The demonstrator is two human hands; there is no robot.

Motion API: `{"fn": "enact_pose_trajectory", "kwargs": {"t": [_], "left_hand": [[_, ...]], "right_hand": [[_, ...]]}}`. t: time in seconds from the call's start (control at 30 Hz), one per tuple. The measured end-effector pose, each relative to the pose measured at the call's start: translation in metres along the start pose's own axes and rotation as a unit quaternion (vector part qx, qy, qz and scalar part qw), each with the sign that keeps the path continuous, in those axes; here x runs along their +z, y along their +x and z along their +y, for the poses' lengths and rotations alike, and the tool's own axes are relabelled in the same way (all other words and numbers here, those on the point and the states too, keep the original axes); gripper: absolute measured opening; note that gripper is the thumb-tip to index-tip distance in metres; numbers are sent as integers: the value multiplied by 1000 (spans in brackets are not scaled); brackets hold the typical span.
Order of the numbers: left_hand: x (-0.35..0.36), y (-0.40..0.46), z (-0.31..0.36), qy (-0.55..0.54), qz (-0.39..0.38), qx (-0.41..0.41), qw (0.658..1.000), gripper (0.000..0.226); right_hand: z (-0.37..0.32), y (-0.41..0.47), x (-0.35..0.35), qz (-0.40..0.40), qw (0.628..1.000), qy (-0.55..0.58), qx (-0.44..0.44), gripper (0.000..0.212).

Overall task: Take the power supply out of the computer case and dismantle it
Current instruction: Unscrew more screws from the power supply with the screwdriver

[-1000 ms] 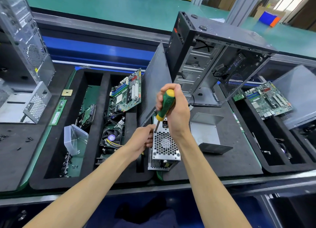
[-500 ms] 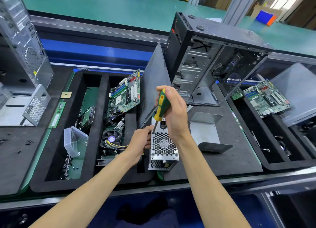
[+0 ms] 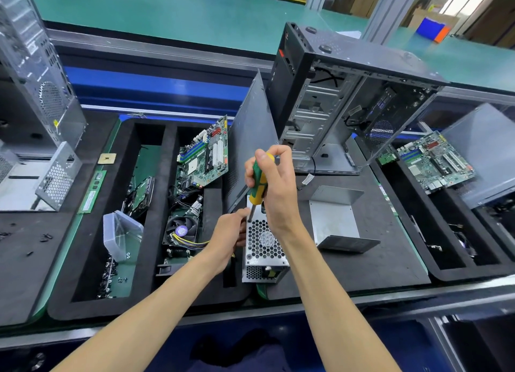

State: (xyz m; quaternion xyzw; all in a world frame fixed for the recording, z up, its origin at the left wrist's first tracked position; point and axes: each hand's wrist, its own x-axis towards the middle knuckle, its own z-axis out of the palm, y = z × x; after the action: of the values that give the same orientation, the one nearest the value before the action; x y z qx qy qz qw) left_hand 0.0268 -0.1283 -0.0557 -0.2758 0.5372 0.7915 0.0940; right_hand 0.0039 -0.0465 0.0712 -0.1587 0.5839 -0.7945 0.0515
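Observation:
The silver power supply [image 3: 263, 247] with a honeycomb grille lies on the black mat in front of me, outside the open black computer case [image 3: 345, 93] standing behind it. My right hand [image 3: 274, 186] is shut on a green and yellow screwdriver [image 3: 257, 183], held almost upright with its tip on the supply's top left corner. My left hand [image 3: 227, 236] grips the supply's left side next to the tip. A bent metal cover plate [image 3: 335, 219] lies to the right of the supply.
A black foam tray [image 3: 83, 260] on the left holds a motherboard [image 3: 204, 155], a cooler fan [image 3: 181, 231], a clear plastic box [image 3: 119, 233] and loose screws. A grey side panel [image 3: 252, 137] leans behind my hands. Another motherboard [image 3: 434, 161] rests at the right.
My right hand has turned the screwdriver handle and tilted it more upright, with the tip staying on the same corner. My left hand keeps its hold on the supply.

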Motion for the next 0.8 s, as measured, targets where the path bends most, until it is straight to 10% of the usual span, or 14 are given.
{"fn": "enact_pose_trajectory", "kwargs": {"t": [0.8], "left_hand": [[1,-2,-8,14,17,39,999,33]], "right_hand": [[9,0,-15,57,998,5,-6,27]]}}
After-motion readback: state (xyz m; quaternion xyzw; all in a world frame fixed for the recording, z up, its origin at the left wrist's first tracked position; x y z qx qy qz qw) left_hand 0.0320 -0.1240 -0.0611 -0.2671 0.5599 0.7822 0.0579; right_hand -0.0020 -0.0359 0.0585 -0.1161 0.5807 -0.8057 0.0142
